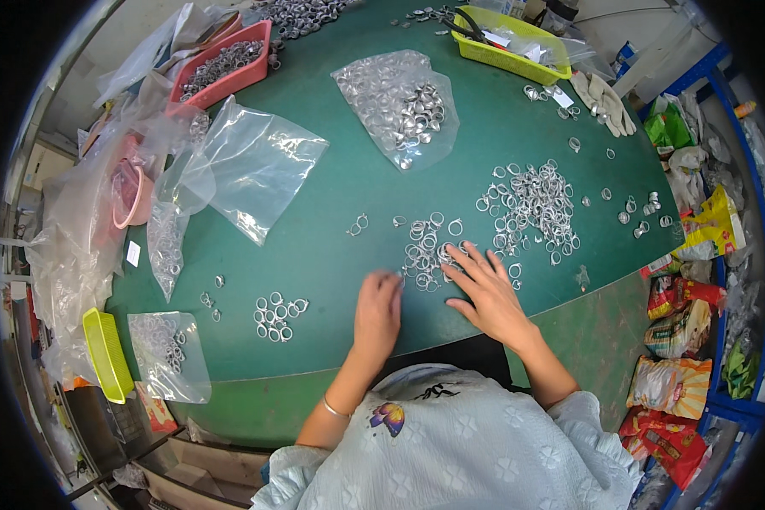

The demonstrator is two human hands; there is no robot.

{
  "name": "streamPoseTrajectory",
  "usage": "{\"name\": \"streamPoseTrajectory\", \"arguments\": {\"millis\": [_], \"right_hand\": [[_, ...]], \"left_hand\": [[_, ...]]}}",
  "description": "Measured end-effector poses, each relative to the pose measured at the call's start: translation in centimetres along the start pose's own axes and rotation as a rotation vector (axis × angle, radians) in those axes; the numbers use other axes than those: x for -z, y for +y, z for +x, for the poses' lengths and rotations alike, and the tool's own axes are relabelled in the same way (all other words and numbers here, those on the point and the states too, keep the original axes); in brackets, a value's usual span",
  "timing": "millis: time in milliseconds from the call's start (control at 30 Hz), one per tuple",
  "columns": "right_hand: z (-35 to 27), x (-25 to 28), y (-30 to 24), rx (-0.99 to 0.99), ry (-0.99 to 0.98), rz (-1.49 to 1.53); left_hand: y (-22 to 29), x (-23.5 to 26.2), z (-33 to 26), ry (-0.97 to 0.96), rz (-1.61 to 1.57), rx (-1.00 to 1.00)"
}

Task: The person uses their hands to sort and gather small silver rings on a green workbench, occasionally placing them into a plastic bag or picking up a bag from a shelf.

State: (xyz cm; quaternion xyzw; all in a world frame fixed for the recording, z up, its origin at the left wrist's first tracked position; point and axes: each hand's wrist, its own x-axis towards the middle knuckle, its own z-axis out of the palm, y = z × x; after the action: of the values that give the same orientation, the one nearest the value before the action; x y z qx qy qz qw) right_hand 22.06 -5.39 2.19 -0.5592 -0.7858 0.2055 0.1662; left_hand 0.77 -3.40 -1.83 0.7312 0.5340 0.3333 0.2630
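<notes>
A small cluster of silver metal rings (423, 252) lies on the table in front of me. My right hand (489, 293) rests at its right side, fingers spread, with the fingertips touching some of the rings. Just left of that cluster is my left hand (379, 308), its fingers curled inward and slightly blurred; whatever they hold, if anything, is hidden. Beyond my right hand spreads a larger heap of the same rings (537, 204). Off to the left sits a smaller group of rings (276, 316).
On the green table (306, 246) are a clear bag of rings (404, 106), a flat plastic bag (259, 166) and a smaller ring bag (168, 353). A pink basket (263, 72), yellow-green baskets (518, 66) and gloves (603, 102) stand or lie near the edges. Blue shelving (722, 340) rises at right.
</notes>
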Motion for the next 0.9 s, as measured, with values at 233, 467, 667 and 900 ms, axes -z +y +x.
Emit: {"name": "streamPoseTrajectory", "arguments": {"millis": [233, 467, 667, 900], "right_hand": [[-1.3, -0.5, 2.4, -0.160, 0.408, -0.110], [1.6, -1.2, 2.6, -0.108, 0.474, -0.069], [1.8, -0.9, 3.2, -0.168, 0.585, 0.091], [1.6, -0.4, 1.6, -0.185, 0.560, 0.226]], "left_hand": [[1.0, 0.8, 4.2, 0.075, 0.013, -0.122], [1.6, 0.1, 1.8, -0.313, 0.219, -0.305], [-0.6, 0.6, 1.3, -0.131, -0.023, -0.158], [1.5, 0.9, 1.4, 0.076, -0.031, -0.134]]}}
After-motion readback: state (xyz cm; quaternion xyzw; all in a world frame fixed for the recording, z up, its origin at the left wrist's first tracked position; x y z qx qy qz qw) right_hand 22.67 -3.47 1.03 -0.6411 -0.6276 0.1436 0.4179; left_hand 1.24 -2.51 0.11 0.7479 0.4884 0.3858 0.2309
